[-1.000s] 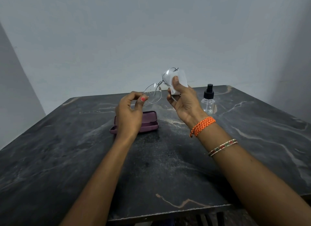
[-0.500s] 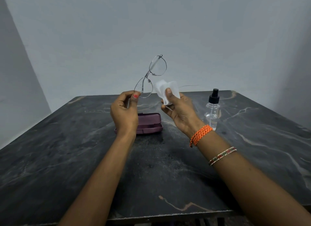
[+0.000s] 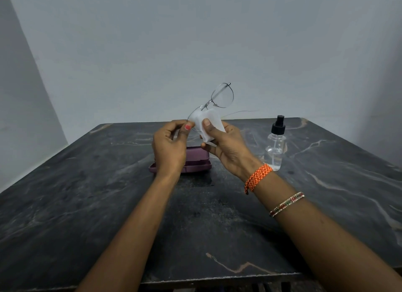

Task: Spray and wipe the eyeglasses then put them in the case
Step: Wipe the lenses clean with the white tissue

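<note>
Your bench is a dark marbled slab that fills the lower part of the view, with a pale wall behind it. Both of your forearms reach in over it and meet above its far half. Your right hand has its thumb pressed onto a white cloth, with the fingers curled behind, so the cloth is pinched over the lower lens of the eyeglasses. Your left hand pinches the frame at the rim of that same covered lens, thumb tip just beside the cloth. The eyeglasses are held up in the air above the bench, tilted, with the bare upper lens standing clear against the wall and one thin temple arm running off to the right. The purple case lies on the bench right behind and below your hands, partly hidden by your left hand; you cannot tell from here whether its lid is latched. The clear spray bottle with a black pump stands upright to the right of the case, near your right wrist, which carries an orange braided band and a beaded bracelet.
</note>
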